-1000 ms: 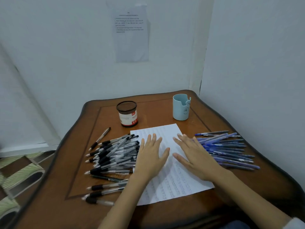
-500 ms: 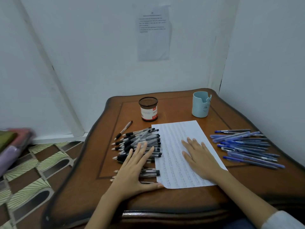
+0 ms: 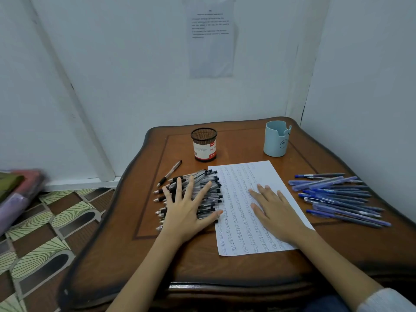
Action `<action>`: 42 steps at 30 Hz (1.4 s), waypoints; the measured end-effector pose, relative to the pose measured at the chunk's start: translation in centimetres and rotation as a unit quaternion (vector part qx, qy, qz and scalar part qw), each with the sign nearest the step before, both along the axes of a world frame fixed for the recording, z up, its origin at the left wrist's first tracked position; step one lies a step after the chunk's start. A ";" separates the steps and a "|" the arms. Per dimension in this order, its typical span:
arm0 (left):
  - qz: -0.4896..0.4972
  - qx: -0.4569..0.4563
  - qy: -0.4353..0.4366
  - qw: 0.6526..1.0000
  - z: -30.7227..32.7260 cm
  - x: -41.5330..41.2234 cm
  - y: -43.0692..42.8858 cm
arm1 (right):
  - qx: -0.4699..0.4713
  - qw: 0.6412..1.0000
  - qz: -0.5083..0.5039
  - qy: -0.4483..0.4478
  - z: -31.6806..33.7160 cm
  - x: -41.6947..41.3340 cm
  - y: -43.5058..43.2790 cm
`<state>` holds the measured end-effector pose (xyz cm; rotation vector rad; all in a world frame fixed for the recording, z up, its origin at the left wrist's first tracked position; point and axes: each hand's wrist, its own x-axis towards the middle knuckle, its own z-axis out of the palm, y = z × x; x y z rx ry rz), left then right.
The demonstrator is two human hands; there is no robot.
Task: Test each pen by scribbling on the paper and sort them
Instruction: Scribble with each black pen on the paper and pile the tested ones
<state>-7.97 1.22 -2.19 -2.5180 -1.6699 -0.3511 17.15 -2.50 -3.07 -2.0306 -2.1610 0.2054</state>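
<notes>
Since left hand [image 3: 186, 212] slid from paper [image 3: 238, 188] onto black pens [image 3: 212, 192], a pick looks near; fingers [image 3: 191, 188] splayed, right hand [image 3: 276, 210] flat, nothing grasped.

Dim, cool, flat light on my feed, soft shadows; wide-angle warps edges; bundle [image 3: 20, 192] at left v. blurry.

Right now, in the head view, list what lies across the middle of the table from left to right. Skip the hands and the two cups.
pile of black pens → sheet of paper → pile of blue pens
</notes>
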 end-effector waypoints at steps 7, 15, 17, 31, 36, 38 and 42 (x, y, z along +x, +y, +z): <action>-0.036 0.012 0.019 0.999 -0.1 0.4 1.3 | 0.003 1.000 -0.004 -0.006 -0.1 0.0 0.0; -0.051 -0.014 0.063 0.997 0.4 -0.6 3.5 | -0.004 1.000 -0.002 -0.013 0.3 0.3 -0.5; -0.065 -0.011 0.061 0.996 0.5 -0.9 4.0 | -0.008 1.000 -0.002 -0.013 0.3 0.4 -0.6; -0.080 0.004 0.026 0.996 1.1 -2.3 7.3 | -0.005 1.000 -0.008 -0.005 0.0 0.4 -0.4; -0.082 0.001 0.039 0.996 1.5 -2.2 8.4 | -0.011 1.000 -0.007 -0.007 -0.1 0.4 -0.5; -0.073 -0.003 0.040 0.997 1.5 -2.2 8.5 | -0.013 1.000 -0.006 -0.003 0.1 0.3 -0.6; -0.057 -0.027 0.049 0.997 1.6 -2.0 8.0 | -0.021 1.000 -0.009 0.005 0.7 0.1 -0.8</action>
